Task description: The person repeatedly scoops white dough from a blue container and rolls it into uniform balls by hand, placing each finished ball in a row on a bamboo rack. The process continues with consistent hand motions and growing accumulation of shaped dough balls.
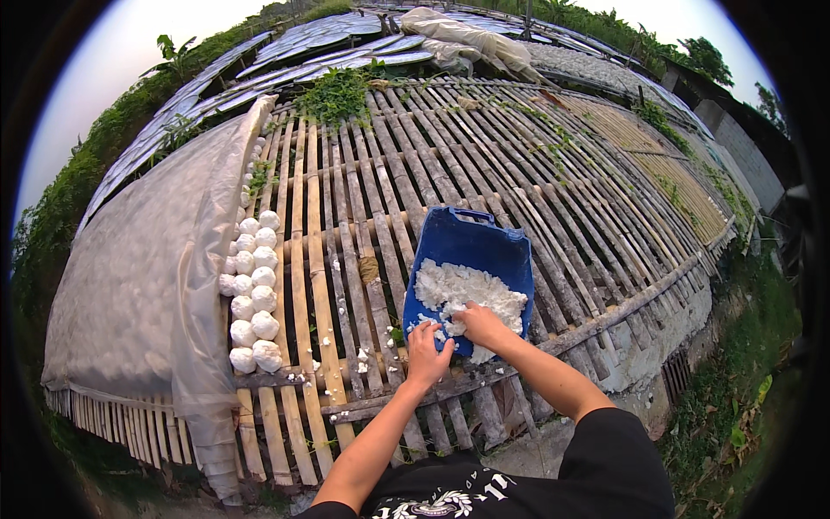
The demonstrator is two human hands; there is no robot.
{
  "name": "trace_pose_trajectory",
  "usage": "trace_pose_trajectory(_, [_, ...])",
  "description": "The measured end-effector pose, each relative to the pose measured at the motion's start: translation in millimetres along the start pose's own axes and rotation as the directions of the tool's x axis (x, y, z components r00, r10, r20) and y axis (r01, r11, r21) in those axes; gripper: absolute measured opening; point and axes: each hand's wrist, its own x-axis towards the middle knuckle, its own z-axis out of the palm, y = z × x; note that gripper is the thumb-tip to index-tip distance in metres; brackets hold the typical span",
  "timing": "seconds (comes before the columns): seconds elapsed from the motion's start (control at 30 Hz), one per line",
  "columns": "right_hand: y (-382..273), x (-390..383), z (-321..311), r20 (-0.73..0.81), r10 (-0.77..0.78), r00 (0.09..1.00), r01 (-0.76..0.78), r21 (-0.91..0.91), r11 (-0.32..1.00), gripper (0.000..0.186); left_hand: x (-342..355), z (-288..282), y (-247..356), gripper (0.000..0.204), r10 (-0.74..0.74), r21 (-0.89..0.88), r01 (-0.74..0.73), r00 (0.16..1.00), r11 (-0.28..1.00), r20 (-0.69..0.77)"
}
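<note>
A blue plastic tub [430, 227] with a cut-out handle lies on the bamboo slats in front of me. White, moist-looking crumbly material [462, 285] partly fills it. My right hand [481, 323] reaches in over the near side, its fingers closed and pressed into the crumbs. At the near left edge of the tub is my left hand [426, 353], thumb and fingers apart, loose bits by its fingertips. To the left, white rounded balls [264, 325] of similar-looking material stand in rows along a plastic sheet.
The bamboo slat platform [346, 216] has gaps between its slats and scattered white crumbs. A translucent plastic sheet [130, 259] covers its left part. Green vines [335, 95] grow over the far slats. Farther back are panel-like racks [320, 35] and a bunched tarp [471, 39].
</note>
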Motion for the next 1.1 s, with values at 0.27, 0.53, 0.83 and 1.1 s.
trace_pose_trajectory(0.27, [28.7, 26.5, -68.6, 0.053, 0.296, 0.954, -0.222, 0.788, 0.574, 0.056, 21.3, 30.9, 15.5, 0.04, -0.476, -0.66, 0.392, 0.877, 0.641, 0.059])
trace_pose_trajectory(0.53, [-10.4, -13.5, -78.7, -0.131, -0.018, 0.991, 0.104, 0.691, 0.715, 0.079, 100.6, -0.2, 38.8, 0.064, -0.206, -0.701, 0.669, 0.671, -0.247, 0.712])
trace_pose_trajectory(0.83, [-47.4, 11.5, -32.7, -0.18, 0.532, 0.827, 0.029, 0.96, 0.279, 0.061, 97.3, 59.6, 59.0, 0.053, -0.381, -0.932, 0.33, 0.889, 0.147, 0.255])
trace_pose_trajectory(1.1, [-46.2, 20.6, -21.1, -0.42, 0.598, 0.683, 0.155, 0.883, 0.443, 0.04, 104.9, 29.8, 56.6, 0.073, -0.267, -0.926, 0.37, 0.902, 0.078, 0.339])
